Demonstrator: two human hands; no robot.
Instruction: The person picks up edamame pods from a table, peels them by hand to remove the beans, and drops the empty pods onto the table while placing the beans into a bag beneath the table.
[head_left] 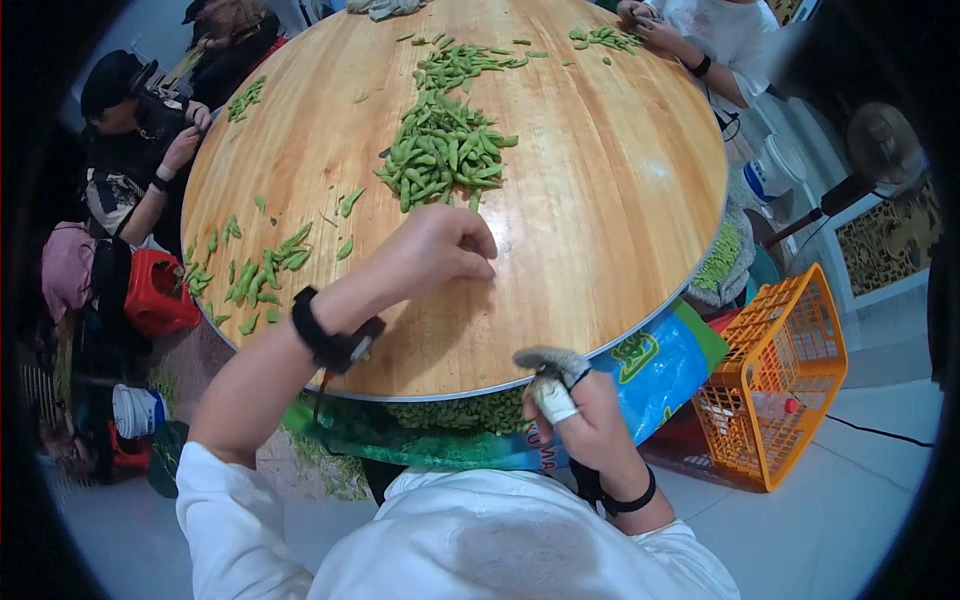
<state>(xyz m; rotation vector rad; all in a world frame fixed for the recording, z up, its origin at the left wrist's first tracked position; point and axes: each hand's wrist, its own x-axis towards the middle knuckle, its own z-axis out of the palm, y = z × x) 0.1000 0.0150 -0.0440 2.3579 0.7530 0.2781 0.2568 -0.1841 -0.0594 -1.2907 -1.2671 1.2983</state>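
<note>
Green pods (445, 150) lie in a long pile across the middle of the round wooden table (600, 170). My left hand (450, 245) is over the table just below this pile, fingers curled with the tips together; whether anything is between them is too small to tell. At the table's front edge is my right hand (575, 405), with grey and white coverings on its thumb and fingers; its fingers are curled and partly hidden. Below it, shelled beans (460, 412) lie in an open green and blue bag (650, 365). Loose pods (265, 275) are scattered at the table's left.
People sit at the left (120, 150) and top right (720, 50), hands near small pod piles. An orange crate (770, 380) stands at the right, beside a sack of beans (718, 258) and a white bucket (775, 165). A red stool (158, 290) is at the left.
</note>
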